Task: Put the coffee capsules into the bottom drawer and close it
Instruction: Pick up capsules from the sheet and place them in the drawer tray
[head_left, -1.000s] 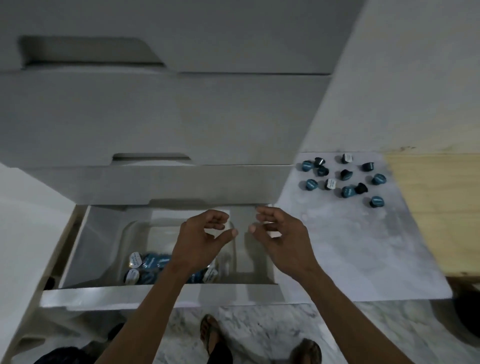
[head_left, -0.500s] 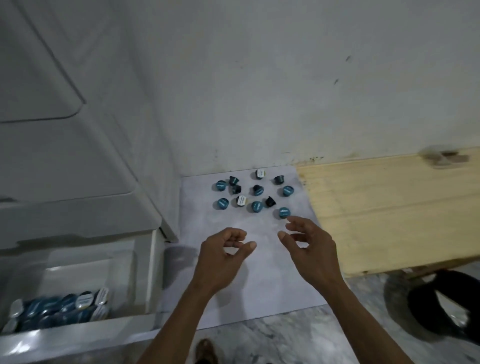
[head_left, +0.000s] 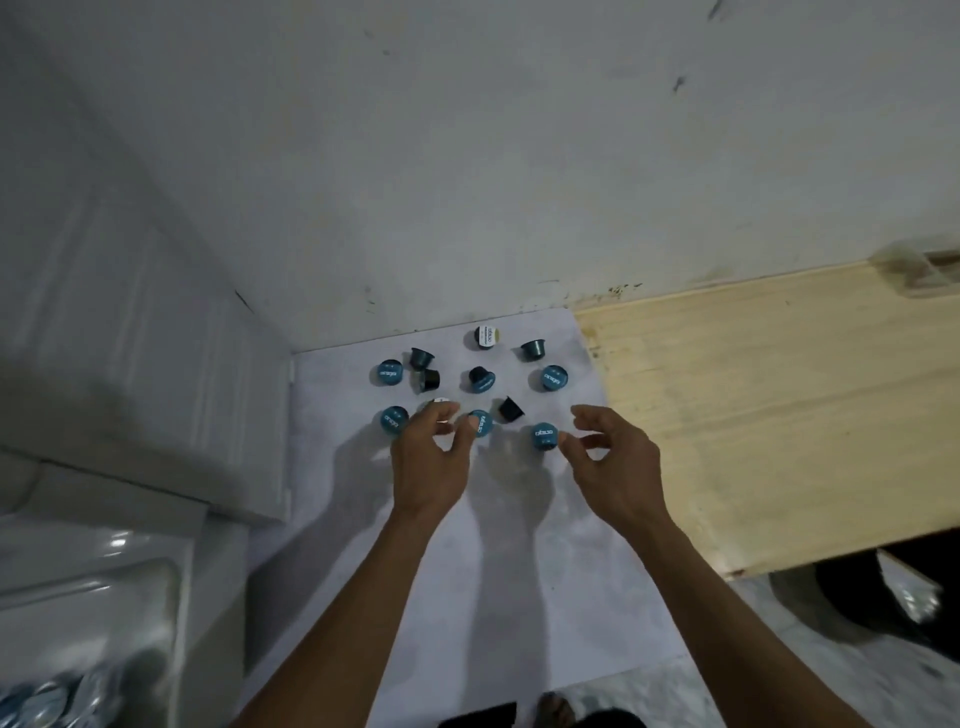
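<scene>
Several blue and black coffee capsules (head_left: 480, 378) lie scattered on a white sheet (head_left: 467, 545) by the wall. My left hand (head_left: 431, 457) hovers over the near row with fingers apart, its fingertips at a white-topped capsule (head_left: 440, 401) and a blue one (head_left: 482, 422). My right hand (head_left: 613, 462) is open, its fingertips just right of another blue capsule (head_left: 544, 435). Neither hand holds anything. The open bottom drawer (head_left: 93, 597) shows at the lower left, with capsules (head_left: 36, 701) in it, blurred.
The white cabinet side (head_left: 156, 364) stands left of the sheet. A pale wooden board (head_left: 779, 415) lies to the right, and a wall (head_left: 519, 156) rises behind the capsules. A dark object (head_left: 883, 597) sits on the floor at right.
Both hands have moved from above the drawer to the right and forward, reaching the nearest capsules on the sheet. The view has swung right, leaving the drawer at the lower-left corner.
</scene>
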